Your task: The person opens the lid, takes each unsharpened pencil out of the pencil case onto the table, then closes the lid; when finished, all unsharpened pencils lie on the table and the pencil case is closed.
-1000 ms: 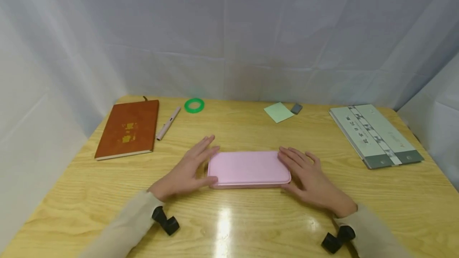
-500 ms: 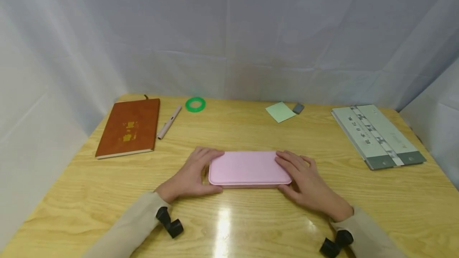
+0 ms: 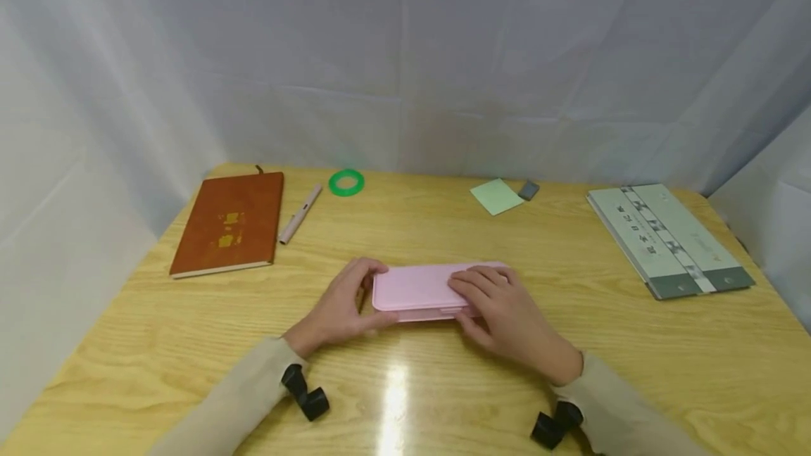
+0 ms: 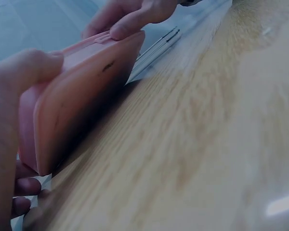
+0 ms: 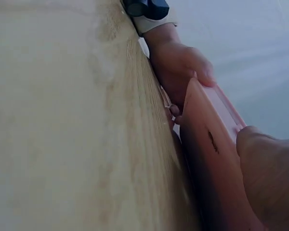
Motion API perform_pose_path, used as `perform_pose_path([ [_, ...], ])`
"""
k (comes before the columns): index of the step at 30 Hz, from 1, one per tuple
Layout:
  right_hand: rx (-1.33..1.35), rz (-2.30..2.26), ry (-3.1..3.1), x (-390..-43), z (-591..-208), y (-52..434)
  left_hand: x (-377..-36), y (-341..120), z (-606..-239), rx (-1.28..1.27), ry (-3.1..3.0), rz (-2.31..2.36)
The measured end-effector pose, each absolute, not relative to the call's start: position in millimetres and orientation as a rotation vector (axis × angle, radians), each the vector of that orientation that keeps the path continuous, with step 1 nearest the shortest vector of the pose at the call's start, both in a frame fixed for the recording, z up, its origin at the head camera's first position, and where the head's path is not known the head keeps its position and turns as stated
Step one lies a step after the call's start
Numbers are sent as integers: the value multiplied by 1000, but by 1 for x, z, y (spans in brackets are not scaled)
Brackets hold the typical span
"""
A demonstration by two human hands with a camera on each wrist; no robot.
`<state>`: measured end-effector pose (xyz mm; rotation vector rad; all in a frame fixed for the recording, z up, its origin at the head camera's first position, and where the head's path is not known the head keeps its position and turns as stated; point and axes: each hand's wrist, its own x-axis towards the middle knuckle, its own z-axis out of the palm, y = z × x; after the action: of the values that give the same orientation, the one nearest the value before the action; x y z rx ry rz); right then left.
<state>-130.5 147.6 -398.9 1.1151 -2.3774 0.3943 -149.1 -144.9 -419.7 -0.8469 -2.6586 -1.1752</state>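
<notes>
A pink pencil case [image 3: 415, 287] lies in the middle of the head view, its front edge tipped up off the table. My left hand [image 3: 338, 308] grips its left end, thumb at the front edge and fingers round the back. The right hand [image 3: 513, 319] holds the right half, fingers across the lid and thumb low on the front, by a small clasp [image 3: 451, 310]. Both wrist views show the underside of the case [image 4: 84, 91] with a dark mark on it, raised at an angle from the wood. The right fingers cover its right end in the head view.
On the left are a brown notebook [image 3: 228, 224] and a pale pen [image 3: 300, 214]. A green tape ring [image 3: 346, 182], green sticky notes [image 3: 497, 196] and a grey eraser [image 3: 529, 190] lie along the back. A pale green notebook [image 3: 668, 241] sits at the right.
My left hand has closed in on the case's left end. My right hand has slid left along the front to the clasp, and the front of the case has tipped up.
</notes>
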Motion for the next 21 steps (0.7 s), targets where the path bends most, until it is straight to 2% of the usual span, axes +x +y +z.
perform_pose_path([
  [14, 1190, 224, -2260, -135, -395, 136, -148, -144, -419, -821, -2635, -1423],
  [21, 1234, 367, -2293, -136, -396, 147, -149, -143, -421, -780, -2692, -1403],
])
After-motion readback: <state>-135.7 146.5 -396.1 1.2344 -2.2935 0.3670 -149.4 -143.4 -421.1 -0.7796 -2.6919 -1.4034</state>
